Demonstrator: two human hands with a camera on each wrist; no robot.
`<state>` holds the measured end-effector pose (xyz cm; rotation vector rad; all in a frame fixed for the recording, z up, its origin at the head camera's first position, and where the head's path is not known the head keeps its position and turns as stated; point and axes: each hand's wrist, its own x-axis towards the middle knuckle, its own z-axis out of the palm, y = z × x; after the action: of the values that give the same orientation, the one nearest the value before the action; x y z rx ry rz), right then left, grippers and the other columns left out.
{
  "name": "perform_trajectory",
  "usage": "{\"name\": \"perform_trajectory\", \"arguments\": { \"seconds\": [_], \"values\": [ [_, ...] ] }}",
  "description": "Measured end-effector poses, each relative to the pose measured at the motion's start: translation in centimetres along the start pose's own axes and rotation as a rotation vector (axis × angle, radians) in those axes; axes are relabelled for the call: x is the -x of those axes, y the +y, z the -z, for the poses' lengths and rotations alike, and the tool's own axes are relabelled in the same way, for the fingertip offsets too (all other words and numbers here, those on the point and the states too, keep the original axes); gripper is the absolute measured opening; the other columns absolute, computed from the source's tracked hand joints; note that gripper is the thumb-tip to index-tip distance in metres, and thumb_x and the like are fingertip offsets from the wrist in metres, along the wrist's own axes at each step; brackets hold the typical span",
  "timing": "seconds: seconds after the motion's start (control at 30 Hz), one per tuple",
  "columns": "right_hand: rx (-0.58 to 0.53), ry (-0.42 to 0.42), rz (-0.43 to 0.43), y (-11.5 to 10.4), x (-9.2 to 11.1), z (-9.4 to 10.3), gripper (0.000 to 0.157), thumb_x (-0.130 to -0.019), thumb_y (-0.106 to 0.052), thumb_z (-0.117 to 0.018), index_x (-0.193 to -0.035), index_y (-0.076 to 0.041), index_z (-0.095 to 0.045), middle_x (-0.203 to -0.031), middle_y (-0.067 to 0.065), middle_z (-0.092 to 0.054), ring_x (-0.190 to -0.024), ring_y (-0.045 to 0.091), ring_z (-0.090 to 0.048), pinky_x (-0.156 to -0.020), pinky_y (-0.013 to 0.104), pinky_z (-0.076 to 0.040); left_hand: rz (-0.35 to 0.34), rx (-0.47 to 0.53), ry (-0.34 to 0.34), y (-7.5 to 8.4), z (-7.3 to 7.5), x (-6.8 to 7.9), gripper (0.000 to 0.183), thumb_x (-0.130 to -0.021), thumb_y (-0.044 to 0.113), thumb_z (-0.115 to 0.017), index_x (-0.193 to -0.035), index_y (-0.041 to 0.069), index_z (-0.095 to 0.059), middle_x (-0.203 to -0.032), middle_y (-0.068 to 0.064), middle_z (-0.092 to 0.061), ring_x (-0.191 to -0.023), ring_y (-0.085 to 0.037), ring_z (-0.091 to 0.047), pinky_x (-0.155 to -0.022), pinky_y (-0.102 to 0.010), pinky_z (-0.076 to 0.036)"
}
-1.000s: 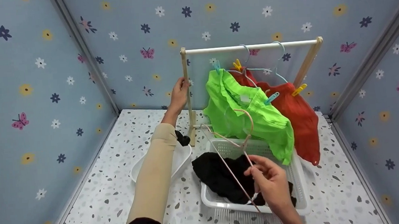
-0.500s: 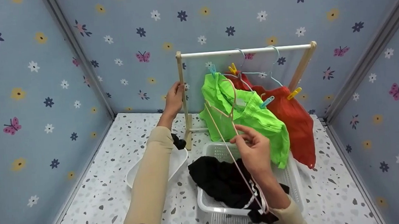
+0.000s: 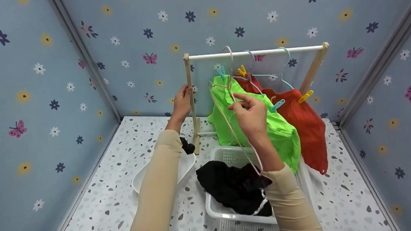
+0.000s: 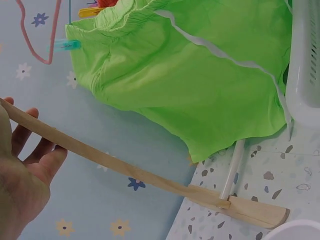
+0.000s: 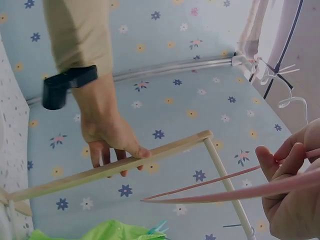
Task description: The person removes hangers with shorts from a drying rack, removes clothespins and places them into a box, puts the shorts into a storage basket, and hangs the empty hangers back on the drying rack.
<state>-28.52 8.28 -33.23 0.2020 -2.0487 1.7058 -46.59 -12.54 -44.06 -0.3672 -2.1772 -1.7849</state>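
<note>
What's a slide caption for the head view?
Left grip on rack post, right grip holding pink hanger in front of green garment.

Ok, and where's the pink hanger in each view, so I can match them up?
Head: just right of centre, where the right hand holds the pink hanger.
Left wrist: only part of the pink hanger shows, in the upper left corner.
Right wrist: the pink hanger spans the lower right, from the right edge toward the middle.
Shared landmark: the green garment.

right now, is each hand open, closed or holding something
Left hand: closed, holding the wooden rack post.
Right hand: closed, pinching the pink clothes hanger.
</note>
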Motion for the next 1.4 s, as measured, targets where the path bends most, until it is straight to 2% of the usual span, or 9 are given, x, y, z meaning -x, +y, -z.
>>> {"name": "perform_trajectory", "arguments": {
  "seconds": [0.17,0.27,0.47,0.57,0.7,0.9,1.13,1.4],
  "values": [
    [0.016,0.0,-0.023,-0.6,-2.1,-1.0,0.027,-0.076,-0.003,-0.052,-0.097,-0.012,-0.068,-0.068,0.005,-0.065,-0.049,0.01,-0.045,-0.041,0.022,-0.024,-0.009,0.015,-0.01,0.1,-0.3,-0.1,0.042,-0.091,0.045,-0.035,-0.119,0.017,-0.049,-0.108,-0.007,-0.053,-0.103,-0.024,-0.047,-0.082,-0.039,-0.039],
    [0.038,-0.01,-0.037,-0.6,-2.9,-2.0,0.026,-0.076,-0.005,-0.054,-0.096,-0.013,-0.068,-0.067,0.004,-0.065,-0.052,0.013,-0.05,-0.042,0.021,-0.027,0.001,0.005,0.002,0.0,-0.2,0.0,0.042,-0.091,0.044,-0.034,-0.118,0.016,-0.05,-0.107,-0.008,-0.053,-0.104,-0.024,-0.048,-0.082,-0.041,-0.039],
    [0.083,-0.026,-0.044,0.1,-4.2,-4.2,0.026,-0.076,-0.008,-0.055,-0.097,-0.013,-0.068,-0.065,0.001,-0.064,-0.053,0.012,-0.051,-0.045,0.022,-0.031,0.006,0.015,0.006,-0.1,0.0,-0.1,0.042,-0.092,0.041,-0.034,-0.119,0.014,-0.049,-0.112,-0.014,-0.052,-0.107,-0.025,-0.046,-0.086,-0.045,-0.036],
    [0.098,-0.032,-0.058,0.8,-4.6,-5.2,0.026,-0.075,-0.009,-0.055,-0.097,-0.012,-0.068,-0.065,0.0,-0.064,-0.055,0.011,-0.052,-0.046,0.023,-0.033,0.004,0.023,0.004,-0.1,0.1,0.0,0.04,-0.092,0.042,-0.034,-0.118,0.017,-0.05,-0.113,-0.015,-0.052,-0.107,-0.025,-0.046,-0.086,-0.044,-0.037],
    [0.111,-0.044,-0.077,1.7,-4.9,-6.1,0.026,-0.076,-0.011,-0.055,-0.098,-0.012,-0.067,-0.067,0.0,-0.064,-0.059,0.013,-0.055,-0.047,0.023,-0.034,0.014,0.017,0.013,-0.1,0.1,0.1,0.04,-0.09,0.045,-0.035,-0.116,0.019,-0.051,-0.11,-0.013,-0.053,-0.105,-0.027,-0.047,-0.083,-0.042,-0.038],
    [0.106,-0.044,-0.086,3.4,-4.8,-6.9,0.023,-0.076,-0.01,-0.057,-0.097,-0.011,-0.067,-0.068,0.003,-0.064,-0.057,0.014,-0.054,-0.046,0.024,-0.033,0.011,0.018,0.02,0.0,0.2,0.3,0.04,-0.09,0.046,-0.036,-0.117,0.02,-0.05,-0.109,-0.011,-0.053,-0.101,-0.021,-0.049,-0.081,-0.039,-0.04],
    [0.063,-0.066,-0.102,5.4,-4.9,-7.0,0.022,-0.078,-0.01,-0.056,-0.098,-0.01,-0.067,-0.07,0.005,-0.065,-0.065,0.013,-0.058,-0.055,0.025,-0.04,0.022,-0.007,0.022,0.0,-0.3,0.1,0.041,-0.09,0.048,-0.034,-0.117,0.023,-0.05,-0.109,-0.007,-0.054,-0.103,-0.022,-0.048,-0.082,-0.04,-0.039],
    [0.06,-0.11,-0.06,7.3,-4.6,-7.1,0.025,-0.08,-0.009,-0.054,-0.103,-0.013,-0.064,-0.069,0.006,-0.064,-0.061,0.017,-0.058,-0.045,0.024,-0.034,0.015,0.008,0.019,0.1,-0.2,0.2,0.041,-0.09,0.046,-0.035,-0.116,0.019,-0.051,-0.109,-0.009,-0.053,-0.104,-0.026,-0.047,-0.082,-0.042,-0.038]
  ]
}}
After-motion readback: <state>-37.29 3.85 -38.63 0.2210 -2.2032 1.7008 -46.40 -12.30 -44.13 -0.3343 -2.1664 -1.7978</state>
